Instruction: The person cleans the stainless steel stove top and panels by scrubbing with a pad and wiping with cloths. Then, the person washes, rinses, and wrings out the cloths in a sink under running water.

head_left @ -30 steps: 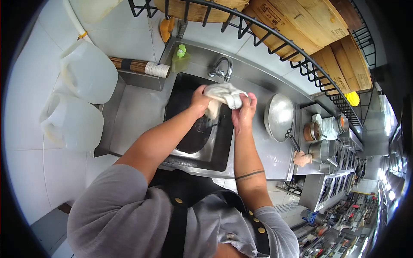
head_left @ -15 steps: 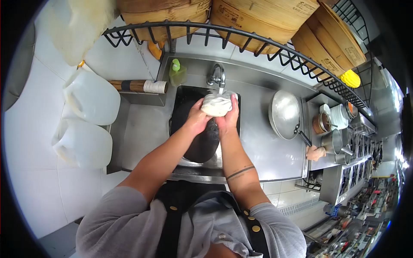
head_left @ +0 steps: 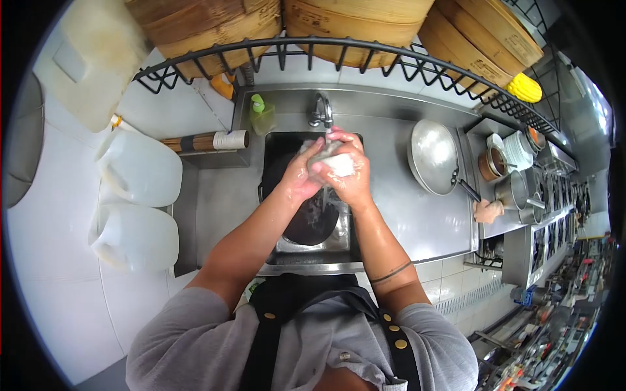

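Both hands are at the running faucet (head_left: pixel 320 111), over the sink (head_left: pixel 315 267). A wet, bunched white cloth (head_left: pixel 341 165) is squeezed between them. My left hand (head_left: pixel 300 176) grips it from the left, and my right hand (head_left: pixel 355 176) wraps over it from the right with curled fingers. Water runs onto the hands and drips below them. Beneath lies a dark round pan (head_left: pixel 306 225) in the basin, its upper part hidden by the hands and cloth.
A green soap bottle (head_left: pixel 262 116) stands left of the faucet. On the steel counter at right rests a metal wok (head_left: pixel 433 158); a cloth (head_left: pixel 487 210) is at its handle end. Bamboo steamers (head_left: pixel 355 26) sit on a black wire rack (head_left: pixel 313 42) overhead. Plastic jugs (head_left: pixel 140 169) are at left.
The cloth has gone from spread over both palms to bunched between them. My right hand has moved up and around it, fingers closing over. Water now splashes below the hands.
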Demonstrator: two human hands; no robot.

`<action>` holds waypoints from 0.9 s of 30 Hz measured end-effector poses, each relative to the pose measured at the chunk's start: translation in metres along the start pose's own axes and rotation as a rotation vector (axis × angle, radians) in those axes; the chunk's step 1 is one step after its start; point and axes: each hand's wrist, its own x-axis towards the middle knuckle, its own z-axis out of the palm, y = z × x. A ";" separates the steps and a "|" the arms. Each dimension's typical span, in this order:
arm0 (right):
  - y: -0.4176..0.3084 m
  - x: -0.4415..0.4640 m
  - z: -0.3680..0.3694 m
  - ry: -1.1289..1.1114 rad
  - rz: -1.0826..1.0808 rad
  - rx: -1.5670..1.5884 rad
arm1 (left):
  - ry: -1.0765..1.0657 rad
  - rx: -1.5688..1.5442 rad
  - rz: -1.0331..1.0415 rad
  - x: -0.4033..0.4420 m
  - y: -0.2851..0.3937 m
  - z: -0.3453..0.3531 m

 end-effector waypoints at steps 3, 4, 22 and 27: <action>-0.021 0.004 0.001 0.367 0.251 0.428 | 0.027 0.129 0.349 -0.002 0.003 0.051; -0.028 0.005 0.001 0.567 0.536 0.871 | -0.040 0.219 0.463 -0.005 0.004 0.069; 0.045 0.007 0.004 -0.586 0.937 0.783 | -1.088 2.024 0.989 -0.039 -0.022 0.028; 0.076 -0.029 0.022 -0.923 0.827 0.120 | -1.192 2.345 0.818 -0.041 -0.060 -0.026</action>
